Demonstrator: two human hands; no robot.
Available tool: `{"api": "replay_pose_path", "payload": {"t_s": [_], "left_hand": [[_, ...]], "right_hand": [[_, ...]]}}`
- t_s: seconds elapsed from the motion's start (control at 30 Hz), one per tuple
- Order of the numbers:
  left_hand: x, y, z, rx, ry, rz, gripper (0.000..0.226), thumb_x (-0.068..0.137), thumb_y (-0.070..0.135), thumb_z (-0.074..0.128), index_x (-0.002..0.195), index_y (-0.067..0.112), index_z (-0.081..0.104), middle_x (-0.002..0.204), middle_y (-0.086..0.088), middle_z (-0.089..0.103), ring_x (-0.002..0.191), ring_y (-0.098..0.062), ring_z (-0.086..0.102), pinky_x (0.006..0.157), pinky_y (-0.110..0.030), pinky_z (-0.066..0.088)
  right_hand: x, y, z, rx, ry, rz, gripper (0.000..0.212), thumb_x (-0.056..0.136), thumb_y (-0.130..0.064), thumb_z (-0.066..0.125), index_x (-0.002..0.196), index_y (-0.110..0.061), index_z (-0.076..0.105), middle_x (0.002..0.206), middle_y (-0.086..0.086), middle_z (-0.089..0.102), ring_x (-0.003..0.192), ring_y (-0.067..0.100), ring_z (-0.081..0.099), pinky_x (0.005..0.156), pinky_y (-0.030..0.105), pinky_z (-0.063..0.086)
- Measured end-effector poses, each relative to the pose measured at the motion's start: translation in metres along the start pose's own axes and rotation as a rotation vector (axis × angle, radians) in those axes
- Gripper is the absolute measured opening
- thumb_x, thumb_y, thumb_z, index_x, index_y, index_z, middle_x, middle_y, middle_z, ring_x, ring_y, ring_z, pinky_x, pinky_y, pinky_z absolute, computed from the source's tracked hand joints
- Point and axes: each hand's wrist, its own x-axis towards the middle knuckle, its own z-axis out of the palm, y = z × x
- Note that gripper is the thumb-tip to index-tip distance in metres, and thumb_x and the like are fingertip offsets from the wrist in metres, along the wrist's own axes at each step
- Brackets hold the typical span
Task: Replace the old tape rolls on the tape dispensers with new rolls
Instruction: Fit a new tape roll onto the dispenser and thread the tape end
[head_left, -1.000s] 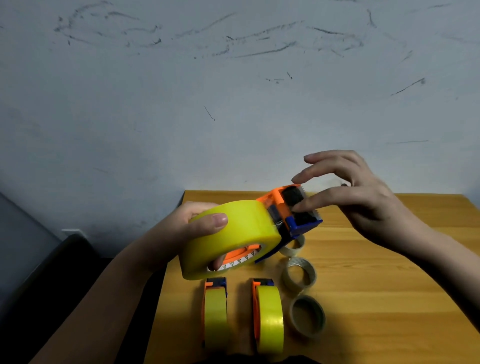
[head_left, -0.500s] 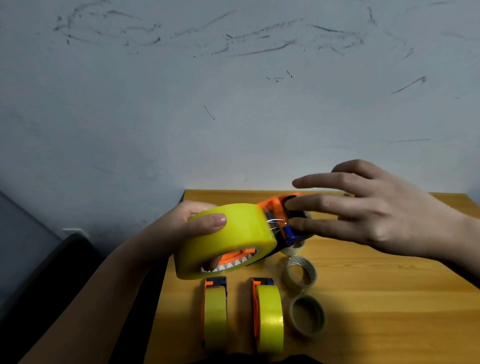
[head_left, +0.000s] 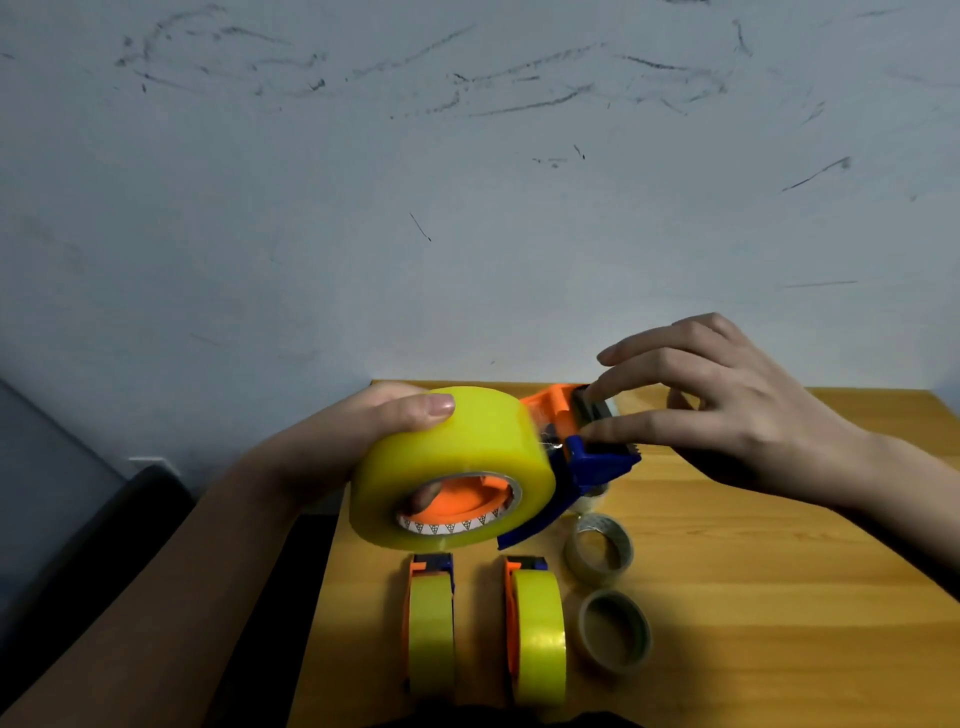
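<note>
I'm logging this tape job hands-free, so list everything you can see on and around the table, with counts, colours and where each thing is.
Held tape dispenser: 1, orange and blue, raised above the table's far left part, carrying a roll.
New tape roll: 1, yellow, mounted on the held dispenser.
Loaded dispensers: 2, orange and blue with yellow rolls, side by side at the near edge.
Old tape rolls: 2 plain, nearly used up, grey-brown, right of the loaded dispensers; a third seems half hidden under the held dispenser.
Table: 1, yellow-brown wood.
Wall: 1, pale grey, scuffed, behind.
Left hand: grips the yellow roll.
Right hand: fingers at the dispenser's cutter end.
</note>
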Motion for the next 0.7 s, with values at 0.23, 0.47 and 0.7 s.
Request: {"api": "replay_pose_path", "payload": {"t_s": [0.23, 0.47, 0.7], "left_hand": [[0.0014, -0.0016, -0.0044, -0.01, 0.068, 0.024, 0.052, 0.056, 0.066, 0.072, 0.061, 0.015, 0.069, 0.052, -0.008, 0.062, 0.046, -0.015, 0.058, 0.052, -0.021, 0.05], [-0.0013, 0.001, -0.0042, 0.011, 0.016, 0.025, 0.055, 0.064, 0.066, 0.065, 0.058, 0.011, 0.068, 0.05, -0.006, 0.062, 0.045, -0.013, 0.058, 0.053, -0.021, 0.048], [-0.0018, -0.0006, -0.0075, -0.013, 0.069, 0.008, 0.056, 0.052, 0.068, 0.074, 0.062, 0.013, 0.069, 0.054, -0.012, 0.062, 0.046, -0.016, 0.058, 0.051, -0.021, 0.049]], "right_hand": [[-0.0016, -0.0023, 0.011, 0.092, 0.052, 0.121, 0.032, 0.105, -0.02, 0.026, 0.125, -0.026, 0.05, 0.125, 0.002, 0.05, 0.12, 0.026, 0.051, 0.084, 0.043, 0.043], [0.0005, -0.0046, 0.0079, 0.127, 0.048, 0.123, 0.032, 0.104, -0.018, 0.026, 0.123, -0.025, 0.05, 0.127, 0.004, 0.048, 0.119, 0.026, 0.052, 0.083, 0.046, 0.044], [0.0025, -0.0023, 0.0053, 0.147, -0.008, 0.077, 0.032, 0.103, -0.013, 0.032, 0.12, -0.028, 0.055, 0.126, 0.005, 0.055, 0.123, 0.026, 0.051, 0.085, 0.046, 0.044]]}}
